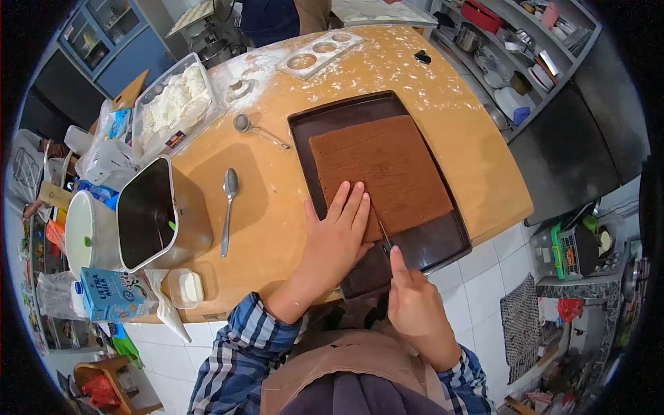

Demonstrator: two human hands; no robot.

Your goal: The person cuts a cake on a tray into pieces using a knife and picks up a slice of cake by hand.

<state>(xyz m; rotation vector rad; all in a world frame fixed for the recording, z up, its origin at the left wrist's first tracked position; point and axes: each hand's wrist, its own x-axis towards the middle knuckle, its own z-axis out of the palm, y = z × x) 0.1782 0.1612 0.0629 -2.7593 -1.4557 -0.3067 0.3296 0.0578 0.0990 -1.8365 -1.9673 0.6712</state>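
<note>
A flat brown sheet cake (387, 169) lies in a dark baking tray (429, 250) at the table's near edge. My left hand (332, 232) rests flat on the cake's near left part, fingers stretched out. Wrapped around a knife handle, my right hand (418, 304) is closed. The thin blade of the knife (384, 234) points away from me and meets the near edge of the cake, just right of my left fingers. A faint line runs across the cake ahead of the blade. My palm hides the cake's near left corner.
Left of the tray lie a spoon (229, 207) and a small strainer (243, 123). Beyond them stand a deep metal tin (194, 221), a tub of white flour (176, 104) and a milk carton (114, 296). A cutter board (321, 54) lies at the back, near another person's dark clothing (271, 21).
</note>
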